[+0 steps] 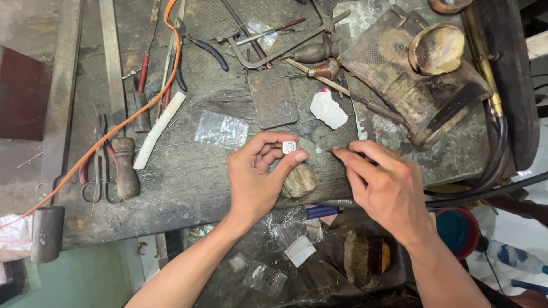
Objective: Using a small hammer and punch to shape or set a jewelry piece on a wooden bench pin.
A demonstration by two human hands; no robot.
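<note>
We see a small square silver piece (289,147) with a dotted, studded face, pinched between the thumb and fingertips of the left hand (260,174), whose fingers curl closed on it above the dark, worn surface (188,177). Just under that hand's thumb sits a brownish lump (298,181). The right hand (383,185) has its fingertips pressed together, perhaps on something very fine, just right of the piece.

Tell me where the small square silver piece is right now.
In the head view, the small square silver piece sits at the centre of the frame, pinched in the left hand, just left of the right hand.
</note>
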